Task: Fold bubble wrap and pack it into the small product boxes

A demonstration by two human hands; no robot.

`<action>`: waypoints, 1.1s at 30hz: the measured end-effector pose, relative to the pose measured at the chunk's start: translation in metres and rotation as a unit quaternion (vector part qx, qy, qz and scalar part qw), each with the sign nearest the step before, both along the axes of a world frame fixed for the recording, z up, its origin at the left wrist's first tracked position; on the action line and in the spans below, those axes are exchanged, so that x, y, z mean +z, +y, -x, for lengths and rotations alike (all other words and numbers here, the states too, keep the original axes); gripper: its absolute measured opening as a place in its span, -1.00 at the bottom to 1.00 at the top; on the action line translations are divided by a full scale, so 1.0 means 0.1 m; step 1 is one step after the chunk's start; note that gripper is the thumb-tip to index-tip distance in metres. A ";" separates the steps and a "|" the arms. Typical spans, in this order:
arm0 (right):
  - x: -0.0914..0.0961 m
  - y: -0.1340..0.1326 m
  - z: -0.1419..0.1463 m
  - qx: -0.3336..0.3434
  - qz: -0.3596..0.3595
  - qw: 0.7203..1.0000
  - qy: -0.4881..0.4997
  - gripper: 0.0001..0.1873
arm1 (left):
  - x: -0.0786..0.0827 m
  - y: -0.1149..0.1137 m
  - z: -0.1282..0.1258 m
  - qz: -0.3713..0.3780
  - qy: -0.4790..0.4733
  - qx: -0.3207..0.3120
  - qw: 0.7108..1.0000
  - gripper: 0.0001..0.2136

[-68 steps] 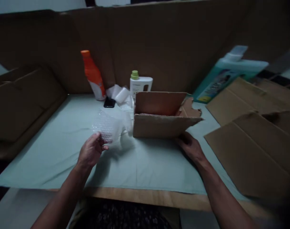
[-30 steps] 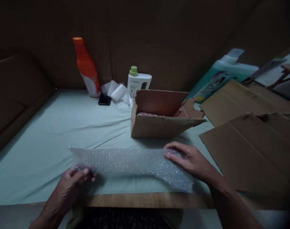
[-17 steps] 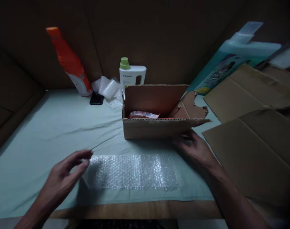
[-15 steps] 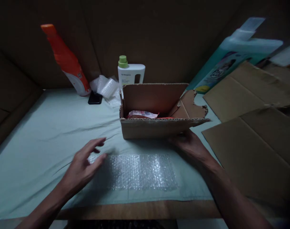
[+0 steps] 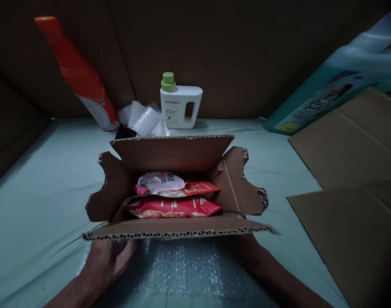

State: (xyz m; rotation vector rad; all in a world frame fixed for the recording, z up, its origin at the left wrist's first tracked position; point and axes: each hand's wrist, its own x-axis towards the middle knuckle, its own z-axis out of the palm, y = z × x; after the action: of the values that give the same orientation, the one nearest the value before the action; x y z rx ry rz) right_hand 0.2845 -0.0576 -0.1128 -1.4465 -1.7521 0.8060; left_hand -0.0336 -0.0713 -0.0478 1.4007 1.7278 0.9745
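An open cardboard box [image 5: 169, 156] sits right in front of me, its near edge over a flat sheet of bubble wrap [image 5: 189, 269]. Inside lie a red snack packet [image 5: 172, 207] and a pink and white packet [image 5: 159, 182] on top of it. My left hand [image 5: 107, 261] is closed on the box's near left side, just under the front flap. My right hand [image 5: 249, 252] grips the near right side; the flap hides its fingertips.
At the back stand an orange bottle [image 5: 82, 81], a white bottle with a green cap [image 5: 179, 105] and crumpled bubble wrap [image 5: 144, 119]. A big teal bottle [image 5: 336, 90] leans at the right. Flat cardboard sheets [image 5: 352, 231] cover the right side of the green cloth [image 5: 31, 205].
The bubble wrap was spread flat and released. Both hands then took the box and pulled it toward me, over the wrap; its contents now show.
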 end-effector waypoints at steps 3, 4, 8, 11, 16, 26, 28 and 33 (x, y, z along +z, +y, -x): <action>0.18 0.31 0.10 0.016 0.011 1.000 -0.009 -0.73 | -0.05 0.19 -0.01 -0.034 0.036 -0.001 0.999 -0.75; 0.27 0.43 0.12 0.012 0.019 1.000 -0.012 -0.73 | -0.05 0.31 -0.03 -0.046 0.050 -0.013 0.998 -0.75; 0.54 0.74 0.09 -0.050 0.053 0.995 -0.067 -0.53 | -0.02 0.80 -0.01 -0.087 0.109 -0.091 0.986 -0.68; 0.60 0.55 -0.02 -0.069 -0.011 0.982 -0.177 -0.49 | 0.01 0.76 0.15 -0.128 0.156 -0.119 0.972 -0.43; 0.61 -0.22 0.30 0.021 -0.217 0.944 -0.246 -0.57 | 0.01 -0.04 0.14 -0.211 0.264 -0.257 0.905 -0.42; 0.23 -0.85 0.09 0.083 -0.147 0.922 -0.347 -0.59 | -0.29 -0.53 0.99 -0.135 0.386 -0.287 0.866 -0.57; 0.24 -0.93 -0.29 -0.014 -0.120 0.928 -0.353 -0.59 | -0.28 -0.60 1.25 -0.126 0.398 -0.198 0.887 -0.58; 0.30 -0.86 -0.35 -0.072 -0.092 0.942 -0.315 -0.53 | -0.31 -0.68 1.25 -0.115 0.408 -0.090 0.901 -0.60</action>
State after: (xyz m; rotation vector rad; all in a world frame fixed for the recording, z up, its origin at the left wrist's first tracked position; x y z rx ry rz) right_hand 0.3200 -0.1431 -0.0825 -1.7977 -2.0728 0.0828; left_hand -0.1583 -0.1388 -0.0787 2.3056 2.0277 0.5110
